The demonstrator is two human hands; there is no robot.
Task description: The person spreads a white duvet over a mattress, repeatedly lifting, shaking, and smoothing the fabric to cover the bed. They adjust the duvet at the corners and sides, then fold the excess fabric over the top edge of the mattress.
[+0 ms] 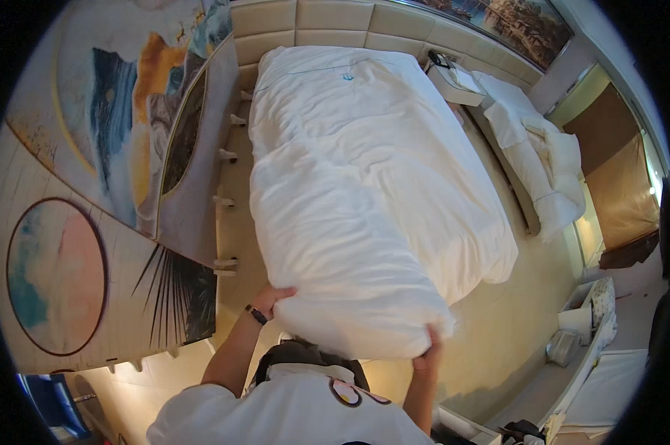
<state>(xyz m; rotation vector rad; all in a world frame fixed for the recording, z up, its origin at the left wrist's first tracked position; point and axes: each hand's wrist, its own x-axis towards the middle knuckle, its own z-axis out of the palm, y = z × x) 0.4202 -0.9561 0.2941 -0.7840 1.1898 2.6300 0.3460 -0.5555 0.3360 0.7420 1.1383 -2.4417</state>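
A white duvet (pixel 335 222) covers most of the bed, wrinkled along its left side and bunched thick at the near end. My left hand (pixel 270 300), with a dark band on the wrist, grips the duvet's near left corner. At the near right corner, my right hand (pixel 428 351) is closed on the same duvet, its fingers slightly blurred. The near end of the duvet bulges between both hands, close to my body. A small blue mark (pixel 347 77) shows near the far end of the bedding.
A padded cream headboard (pixel 327 26) runs behind the bed. At the far right, a nightstand (pixel 454 85) holds a telephone, beside a second bed (pixel 531 148) with heaped white bedding. A painted panel (pixel 138 133) stands to the left. White boxes (pixel 576 315) are at the right.
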